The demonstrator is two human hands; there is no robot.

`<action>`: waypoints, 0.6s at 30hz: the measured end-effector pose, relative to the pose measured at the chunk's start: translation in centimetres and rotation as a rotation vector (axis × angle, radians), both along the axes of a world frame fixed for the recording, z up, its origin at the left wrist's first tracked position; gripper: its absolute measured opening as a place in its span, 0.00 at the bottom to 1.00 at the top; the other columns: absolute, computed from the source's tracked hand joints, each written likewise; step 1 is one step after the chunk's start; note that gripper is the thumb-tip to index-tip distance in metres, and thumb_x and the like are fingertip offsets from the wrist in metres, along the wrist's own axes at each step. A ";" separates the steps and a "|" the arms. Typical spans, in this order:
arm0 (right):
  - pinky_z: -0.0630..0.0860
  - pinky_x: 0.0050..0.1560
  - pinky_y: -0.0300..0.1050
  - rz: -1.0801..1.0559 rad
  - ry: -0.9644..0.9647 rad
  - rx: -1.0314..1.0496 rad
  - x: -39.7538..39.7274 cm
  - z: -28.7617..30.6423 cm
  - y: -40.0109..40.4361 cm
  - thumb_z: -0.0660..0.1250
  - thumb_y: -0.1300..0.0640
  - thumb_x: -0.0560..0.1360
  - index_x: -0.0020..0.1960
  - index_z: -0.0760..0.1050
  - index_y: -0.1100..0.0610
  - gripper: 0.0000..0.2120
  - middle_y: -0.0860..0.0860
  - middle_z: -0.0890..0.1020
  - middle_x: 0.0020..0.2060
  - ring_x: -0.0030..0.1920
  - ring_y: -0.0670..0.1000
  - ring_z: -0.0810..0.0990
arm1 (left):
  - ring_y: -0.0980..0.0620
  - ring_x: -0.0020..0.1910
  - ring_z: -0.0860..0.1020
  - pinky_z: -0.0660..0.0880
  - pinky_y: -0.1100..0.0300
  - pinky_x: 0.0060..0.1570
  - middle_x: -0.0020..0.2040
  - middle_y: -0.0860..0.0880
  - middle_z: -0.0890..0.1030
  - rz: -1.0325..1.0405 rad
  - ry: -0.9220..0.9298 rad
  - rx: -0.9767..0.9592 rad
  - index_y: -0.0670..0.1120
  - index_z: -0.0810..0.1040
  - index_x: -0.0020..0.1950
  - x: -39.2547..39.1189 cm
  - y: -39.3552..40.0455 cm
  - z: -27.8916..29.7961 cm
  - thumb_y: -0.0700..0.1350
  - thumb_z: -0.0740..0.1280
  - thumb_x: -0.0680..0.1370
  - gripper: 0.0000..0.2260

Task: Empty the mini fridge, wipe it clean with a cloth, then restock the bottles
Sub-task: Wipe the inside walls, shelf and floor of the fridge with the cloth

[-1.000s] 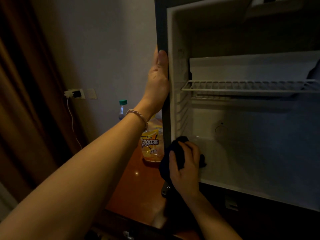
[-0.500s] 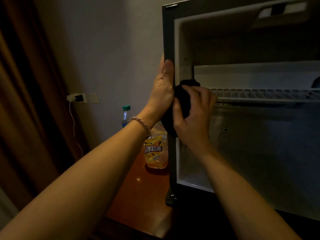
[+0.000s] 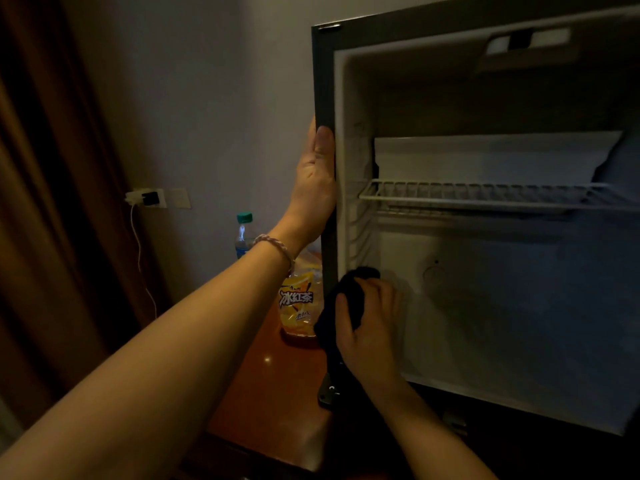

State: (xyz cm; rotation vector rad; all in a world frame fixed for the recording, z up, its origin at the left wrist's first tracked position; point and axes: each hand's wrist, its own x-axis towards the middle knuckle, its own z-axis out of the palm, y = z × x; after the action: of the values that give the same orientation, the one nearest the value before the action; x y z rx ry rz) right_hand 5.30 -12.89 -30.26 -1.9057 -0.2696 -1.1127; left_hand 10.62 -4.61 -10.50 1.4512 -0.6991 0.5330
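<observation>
My right grip [image 3: 369,327] is bringing the dark cloth [image 3: 348,299] back down from beside the wire shelf [image 3: 485,197] to the lower left edge of the fridge [image 3: 341,237] opening.

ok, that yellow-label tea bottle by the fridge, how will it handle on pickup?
The tea bottle looks mostly full, so probably heavy for its size. Its broad base on the wooden top suggests little tipping. The glossy label may be a bit slippery.
</observation>
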 end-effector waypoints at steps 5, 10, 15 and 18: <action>0.75 0.56 0.50 -0.019 0.137 -0.155 -0.7 -3.0 -0.8 0.55 0.42 0.79 0.65 0.70 0.56 0.23 0.52 0.71 0.58 0.60 0.56 0.73 | 0.51 0.51 0.81 0.79 0.58 0.53 0.54 0.43 0.79 0.050 0.000 -0.001 0.37 0.66 0.71 -0.9 -0.3 0.2 0.52 0.48 0.87 0.22; 0.70 0.59 0.38 0.044 0.125 -0.156 -1.4 -1.6 -2.0 0.55 0.41 0.78 0.63 0.73 0.56 0.23 0.48 0.73 0.57 0.59 0.52 0.75 | 0.56 0.42 0.79 0.78 0.61 0.45 0.47 0.49 0.78 0.087 0.008 -0.037 0.38 0.66 0.69 -1.7 -0.4 0.4 0.49 0.52 0.87 0.18; 0.66 0.60 0.31 -0.007 -0.152 0.017 -1.1 8.7 -3.8 0.63 0.47 0.77 0.63 0.73 0.53 0.18 0.45 0.71 0.58 0.60 0.44 0.72 | 0.46 0.50 0.81 0.80 0.42 0.54 0.53 0.47 0.81 0.154 0.000 -0.023 0.45 0.67 0.72 -0.6 0.1 0.7 0.61 0.57 0.81 0.27; 0.68 0.60 0.32 -0.011 -0.389 0.017 0.0 16.1 -4.6 0.61 0.48 0.79 0.65 0.70 0.55 0.18 0.52 0.72 0.59 0.60 0.46 0.71 | 0.49 0.49 0.82 0.80 0.46 0.51 0.51 0.51 0.82 0.216 -0.088 -0.025 0.43 0.69 0.71 -0.3 0.3 1.0 0.60 0.57 0.79 0.27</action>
State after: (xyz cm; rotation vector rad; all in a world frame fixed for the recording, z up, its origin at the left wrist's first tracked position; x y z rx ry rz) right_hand 5.28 -17.52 -14.20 -1.6661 -0.4629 -1.4852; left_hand 10.34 -4.35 -9.52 1.4952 -0.6060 0.7739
